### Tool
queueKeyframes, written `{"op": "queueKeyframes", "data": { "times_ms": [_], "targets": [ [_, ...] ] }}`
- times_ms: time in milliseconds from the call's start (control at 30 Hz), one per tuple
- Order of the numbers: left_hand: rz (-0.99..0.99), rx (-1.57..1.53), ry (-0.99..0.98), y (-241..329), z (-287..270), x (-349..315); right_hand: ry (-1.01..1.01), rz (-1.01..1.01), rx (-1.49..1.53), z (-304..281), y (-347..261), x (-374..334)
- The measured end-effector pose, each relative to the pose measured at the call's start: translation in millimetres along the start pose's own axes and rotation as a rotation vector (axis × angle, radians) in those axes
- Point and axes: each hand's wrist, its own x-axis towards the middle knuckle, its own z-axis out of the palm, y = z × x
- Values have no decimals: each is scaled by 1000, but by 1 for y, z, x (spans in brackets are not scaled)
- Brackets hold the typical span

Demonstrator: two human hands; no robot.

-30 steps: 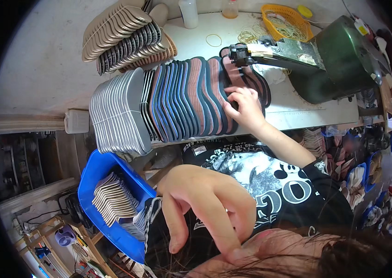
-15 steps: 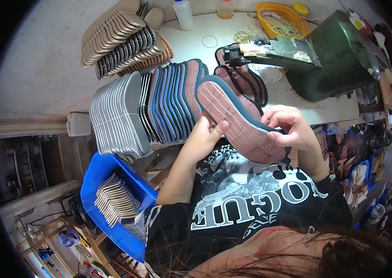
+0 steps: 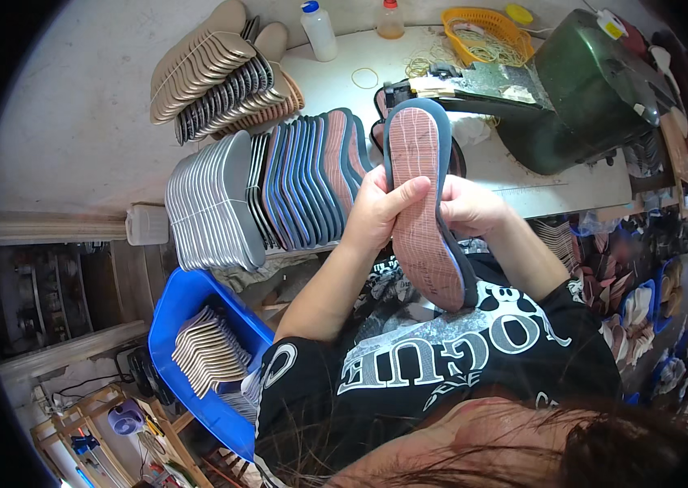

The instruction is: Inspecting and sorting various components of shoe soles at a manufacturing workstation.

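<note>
Between my two hands stands a shoe insole [image 3: 415, 220] with a reddish-brown, line-patterned face and a dark rim, toe end pointing away from me. My left hand [image 3: 378, 210] grips its left edge, thumb laid on the patterned face. On the opposite edge, my right hand [image 3: 474, 207] is closed round the insole, its fingers partly hidden behind it. To the left lies a row of similar dark-edged insoles [image 3: 303, 183] standing on edge, beside a banded bundle of silver-grey insoles [image 3: 210, 202]. More reddish insoles lie behind the held one, mostly covered.
A green sewing machine [image 3: 580, 98] reaches over the white table [image 3: 360, 50] from the right. Farther back are a yellow basket [image 3: 486, 37] of rubber bands, bottles [image 3: 320, 32] and beige insole stacks [image 3: 206, 61]. A blue bin [image 3: 177, 325] holding insoles sits at lower left.
The held insole has turned from slanting to nearly upright. My right hand has shifted left and farther up its edge; my left hand has moved slightly right, still holding it.
</note>
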Motion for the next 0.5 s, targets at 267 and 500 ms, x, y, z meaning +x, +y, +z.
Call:
{"op": "queueKeyframes", "data": {
  "times_ms": [267, 500],
  "targets": [
    [243, 358, 243, 7, -6, 17, 331, -16, -665, 20, -54, -3],
    [266, 389, 284, 16, 2, 28, 396, 28, -602, 16, -37, 2]
  ]
}}
